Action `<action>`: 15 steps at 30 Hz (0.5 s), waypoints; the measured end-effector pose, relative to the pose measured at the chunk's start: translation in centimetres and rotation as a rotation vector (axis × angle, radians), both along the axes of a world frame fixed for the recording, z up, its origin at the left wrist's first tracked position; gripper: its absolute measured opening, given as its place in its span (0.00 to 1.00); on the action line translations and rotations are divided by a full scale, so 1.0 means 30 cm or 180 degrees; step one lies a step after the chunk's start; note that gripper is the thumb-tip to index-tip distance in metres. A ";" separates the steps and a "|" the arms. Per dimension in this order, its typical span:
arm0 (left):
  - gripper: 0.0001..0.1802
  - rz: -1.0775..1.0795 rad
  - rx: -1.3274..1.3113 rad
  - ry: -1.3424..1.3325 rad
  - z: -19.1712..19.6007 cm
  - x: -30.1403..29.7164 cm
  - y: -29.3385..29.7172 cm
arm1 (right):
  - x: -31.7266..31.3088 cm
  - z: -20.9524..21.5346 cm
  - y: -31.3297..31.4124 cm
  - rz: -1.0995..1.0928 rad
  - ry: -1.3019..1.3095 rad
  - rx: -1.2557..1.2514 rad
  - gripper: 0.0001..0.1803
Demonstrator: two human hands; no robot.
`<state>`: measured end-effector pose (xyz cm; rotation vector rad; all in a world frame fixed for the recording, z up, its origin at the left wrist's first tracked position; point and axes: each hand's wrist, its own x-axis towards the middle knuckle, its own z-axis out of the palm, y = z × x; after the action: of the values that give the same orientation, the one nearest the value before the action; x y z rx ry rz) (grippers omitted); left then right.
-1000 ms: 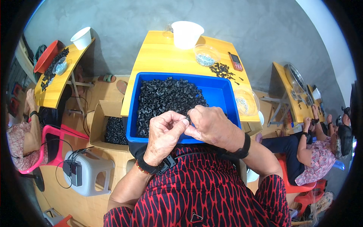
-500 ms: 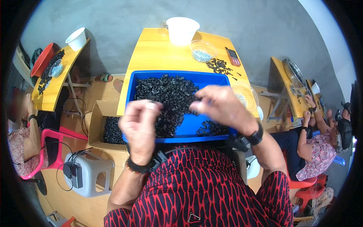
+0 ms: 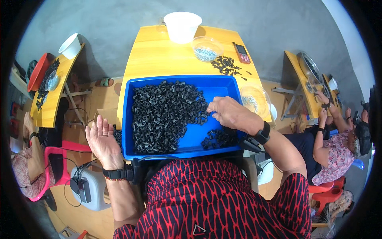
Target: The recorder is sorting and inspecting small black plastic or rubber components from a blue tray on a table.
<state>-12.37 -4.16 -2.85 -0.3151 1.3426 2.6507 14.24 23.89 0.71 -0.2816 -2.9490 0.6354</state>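
Head view: left hand [image 3: 104, 141] spread open, seemingly empty, left of the blue tray [image 3: 219, 87]; right hand [image 3: 235, 115] at the tray's large black-parts pile [image 3: 163, 115], fingers curled, grip unclear. Careless sweeping could mix in the smaller near-right heap [image 3: 221, 137].

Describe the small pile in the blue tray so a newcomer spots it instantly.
On the yellow table, find the blue rectangular tray. In its near right corner lies the small pile of black parts. It's far smaller than the big heap mostly on the tray's left, with bare blue floor between them.
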 end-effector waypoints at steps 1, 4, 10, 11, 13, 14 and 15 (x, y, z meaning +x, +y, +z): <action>0.18 -0.0028 -0.0091 0.0163 0.012 0.012 0.011 | -0.003 -0.006 0.006 0.0068 0.0047 0.0032 0.07; 0.21 -0.0472 -0.0118 0.0480 0.022 0.018 0.012 | -0.023 0.010 0.019 0.0093 -0.0275 -0.0029 0.05; 0.21 -0.1639 -0.0949 0.0645 0.060 0.062 0.050 | -0.045 0.018 0.025 0.0055 -0.0424 0.0067 0.05; 0.21 -0.1649 -0.0949 0.0638 0.059 0.063 0.053 | -0.041 0.025 0.032 0.0046 -0.0431 0.0064 0.05; 0.24 -0.1950 -0.1419 0.1203 0.068 0.068 0.030 | -0.043 0.043 0.042 0.0215 -0.0129 -0.0293 0.06; 0.24 -0.2035 -0.1574 0.1211 0.081 0.077 0.029 | -0.038 0.057 0.044 0.0232 -0.0123 -0.0311 0.06; 0.24 -0.2034 -0.1584 0.1215 0.090 0.080 0.033 | -0.025 0.078 0.042 0.0153 0.0022 -0.0514 0.07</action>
<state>-9.97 -3.17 -0.16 0.5173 1.8207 1.8807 13.50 25.14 3.04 -0.2224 -2.9101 0.8809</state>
